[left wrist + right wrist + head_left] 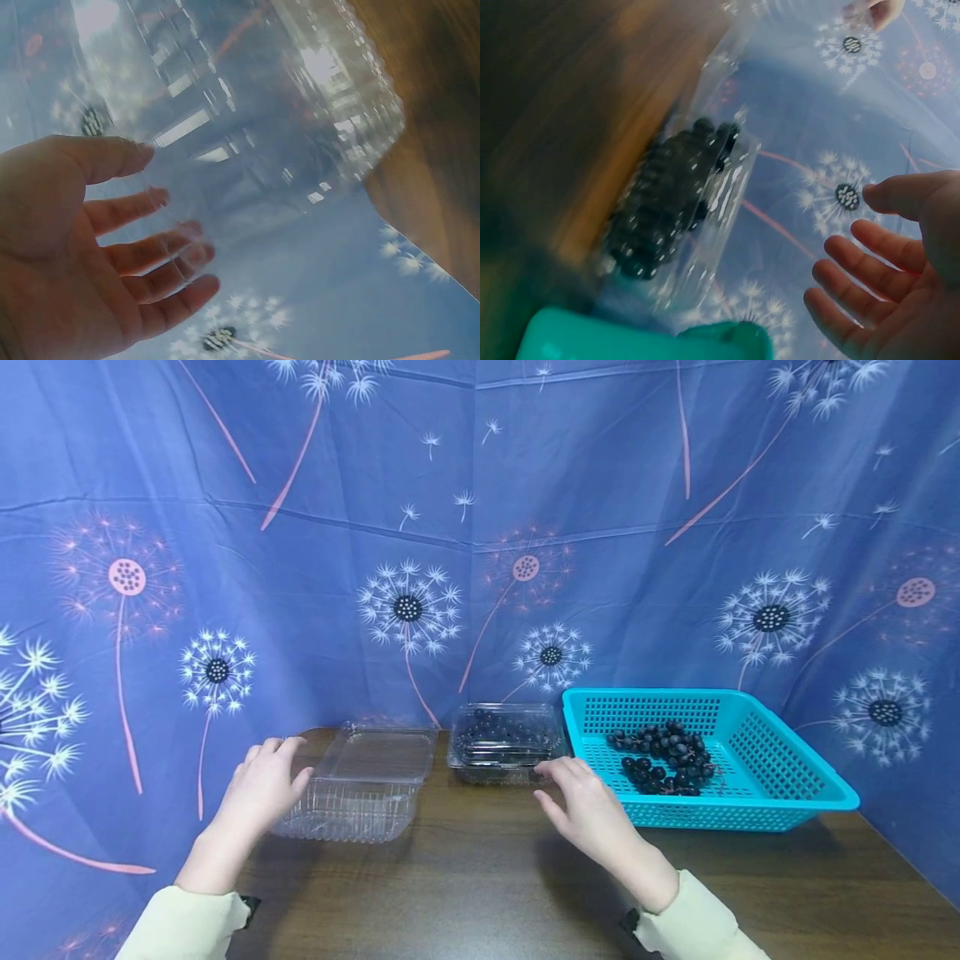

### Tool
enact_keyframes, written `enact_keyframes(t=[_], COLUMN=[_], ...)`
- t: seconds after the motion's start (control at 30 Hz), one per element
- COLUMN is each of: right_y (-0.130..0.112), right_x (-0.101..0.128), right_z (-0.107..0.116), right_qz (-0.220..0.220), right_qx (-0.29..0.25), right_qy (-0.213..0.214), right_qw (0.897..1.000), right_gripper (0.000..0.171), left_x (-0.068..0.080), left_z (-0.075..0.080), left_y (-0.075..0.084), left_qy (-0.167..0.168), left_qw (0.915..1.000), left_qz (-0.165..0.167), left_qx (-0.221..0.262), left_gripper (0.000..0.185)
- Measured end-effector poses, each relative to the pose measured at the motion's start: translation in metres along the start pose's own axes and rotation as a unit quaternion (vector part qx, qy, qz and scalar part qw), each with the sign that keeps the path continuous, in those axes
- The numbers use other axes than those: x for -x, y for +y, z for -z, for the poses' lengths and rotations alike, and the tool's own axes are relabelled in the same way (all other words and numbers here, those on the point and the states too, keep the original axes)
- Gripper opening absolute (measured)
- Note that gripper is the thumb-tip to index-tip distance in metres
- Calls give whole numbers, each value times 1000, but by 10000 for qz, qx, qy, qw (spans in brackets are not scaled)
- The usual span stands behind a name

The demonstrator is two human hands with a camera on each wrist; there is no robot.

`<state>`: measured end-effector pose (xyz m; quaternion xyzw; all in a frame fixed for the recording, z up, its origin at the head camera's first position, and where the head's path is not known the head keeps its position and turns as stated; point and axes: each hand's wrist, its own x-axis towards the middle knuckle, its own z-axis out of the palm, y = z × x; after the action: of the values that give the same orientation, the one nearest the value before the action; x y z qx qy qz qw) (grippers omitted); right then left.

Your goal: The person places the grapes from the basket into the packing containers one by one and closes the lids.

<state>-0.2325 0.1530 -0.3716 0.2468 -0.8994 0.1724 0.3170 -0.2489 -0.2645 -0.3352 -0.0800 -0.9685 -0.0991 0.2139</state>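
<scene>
My left hand [258, 789] is at the left side of a hinged clear plastic container [345, 814], whose lid [382, 752] is folded back. In the left wrist view its fingers are extended and spread, showing partly through the clear plastic edge, with the thumb tip right at that edge. Dark grapes fill a second clear container [506, 743], its lid down, standing to the right. Close over that container's front right corner is my right hand [588, 810], fingers loosely extended and nothing in them, as the right wrist view [885, 277] also shows.
A turquoise perforated basket [750, 814] stands at the right, with bunches of dark grapes [675, 756] inside. Everything rests on a brown wooden table [465, 885]. Behind it hangs a blue dandelion-print cloth [465, 527].
</scene>
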Motion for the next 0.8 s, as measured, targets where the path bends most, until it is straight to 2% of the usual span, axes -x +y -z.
enact_keyframes(t=[0.2,0.33,0.57,0.63,0.7,0.8], right_y=[21,31,45,49,52,58], right_x=[11,18,29,32,34,37], right_z=[2,6,13,15,17,20], right_qz=[-79,-175,-133,-75,-17,48], right_qx=[474,579,696,710,721,736], right_qy=[17,-65,-50,14,53,69], right_qw=[9988,9981,9975,9974,9974,9972], right_gripper=[32,36,36,35,34,32], left_x=[1,2,5,8,10,15], left_z=[-3,-5,-7,-8,-10,-13], left_y=[-26,-39,-54,-56,-57,-57], left_qy=[-511,-710,-1321,-1517,-1685,-1858], left_qw=[9975,9944,9814,9726,9601,9328], left_qz=[372,532,986,1129,1274,1564], left_qx=[306,577,989,1356,1832,2663], left_gripper=[45,46,55,56,56,53])
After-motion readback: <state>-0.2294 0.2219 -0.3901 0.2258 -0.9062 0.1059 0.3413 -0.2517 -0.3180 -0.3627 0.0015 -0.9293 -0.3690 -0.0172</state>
